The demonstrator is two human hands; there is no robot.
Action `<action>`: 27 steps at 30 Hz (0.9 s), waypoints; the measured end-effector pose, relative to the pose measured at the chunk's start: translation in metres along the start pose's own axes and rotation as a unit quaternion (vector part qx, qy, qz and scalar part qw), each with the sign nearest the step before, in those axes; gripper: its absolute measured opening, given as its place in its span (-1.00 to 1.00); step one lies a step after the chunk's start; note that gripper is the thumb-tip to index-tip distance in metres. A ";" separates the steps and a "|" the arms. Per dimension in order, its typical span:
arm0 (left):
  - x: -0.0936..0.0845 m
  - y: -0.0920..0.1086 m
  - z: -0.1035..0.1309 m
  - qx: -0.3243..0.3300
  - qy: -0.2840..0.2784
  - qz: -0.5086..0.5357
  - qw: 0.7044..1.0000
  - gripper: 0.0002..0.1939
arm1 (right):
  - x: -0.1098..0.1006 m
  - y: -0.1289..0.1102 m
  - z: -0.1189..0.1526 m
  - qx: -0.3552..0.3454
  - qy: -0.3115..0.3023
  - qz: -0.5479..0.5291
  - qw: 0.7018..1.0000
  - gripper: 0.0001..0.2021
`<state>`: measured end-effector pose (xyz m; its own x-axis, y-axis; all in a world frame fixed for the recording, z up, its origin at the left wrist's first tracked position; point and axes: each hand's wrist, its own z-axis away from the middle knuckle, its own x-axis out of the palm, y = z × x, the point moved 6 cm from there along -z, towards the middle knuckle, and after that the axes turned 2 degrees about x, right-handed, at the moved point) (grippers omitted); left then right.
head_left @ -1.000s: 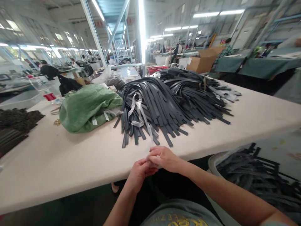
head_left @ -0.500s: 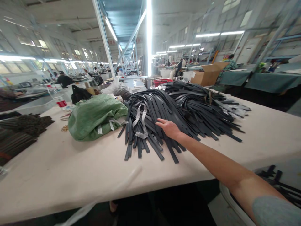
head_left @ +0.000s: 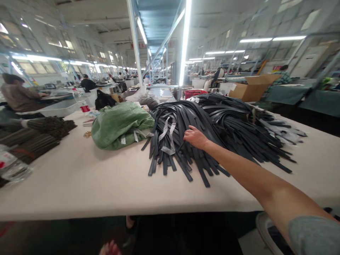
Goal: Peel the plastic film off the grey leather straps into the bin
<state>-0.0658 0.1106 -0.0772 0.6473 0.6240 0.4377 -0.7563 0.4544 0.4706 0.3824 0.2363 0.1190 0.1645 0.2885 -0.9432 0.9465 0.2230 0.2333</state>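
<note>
Left hand (head_left: 110, 248), bottom edge: hanging low, might bump the table (head_left: 106, 191); fingers too blurred to read.
Dark straps (head_left: 223, 124), centre: overlapping, so a pull could drag neighbours or the white strip (head_left: 172, 136).
Right hand (head_left: 196, 137), centre: stretched from lower right, palm down, fingers bunched at the straps; pinching, I can't tell.

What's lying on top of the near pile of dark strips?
Pale tape lies over some dark strips; beside it, the right hand covers others, hiding what is beneath.
</note>
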 end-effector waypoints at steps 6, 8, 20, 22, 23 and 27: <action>0.029 -0.016 0.035 -0.013 -0.064 0.118 0.991 -0.71 | -0.022 -0.127 0.059 -0.042 0.042 -0.208 0.976 -0.81; 0.046 -0.017 0.038 -0.025 -0.088 0.131 0.987 -0.74 | -0.026 -0.171 0.085 -0.013 0.015 -0.303 0.953 -0.84; 0.057 -0.032 0.058 -0.043 -0.133 0.114 0.984 -0.78 | -0.007 -0.260 0.110 0.055 -0.107 -0.355 0.927 -0.83; 0.056 -0.033 0.057 -0.042 -0.130 0.115 0.984 -0.79 | -0.006 -0.265 0.108 0.043 -0.120 -0.343 0.931 -0.83; 0.054 -0.036 0.056 -0.043 -0.130 0.115 0.984 -0.80 | -0.005 -0.269 0.107 0.042 -0.127 -0.339 0.931 -0.83; 0.047 -0.053 0.052 -0.056 -0.130 0.104 0.984 -0.82 | 0.001 -0.284 0.096 0.045 -0.171 -0.335 0.925 -0.80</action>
<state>0.0100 0.0827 -0.0416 0.4693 0.5331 0.7039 -0.8710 0.4105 0.2698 0.1404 0.0834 0.0287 -0.4046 -0.2023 -0.8918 0.8844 0.1615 -0.4378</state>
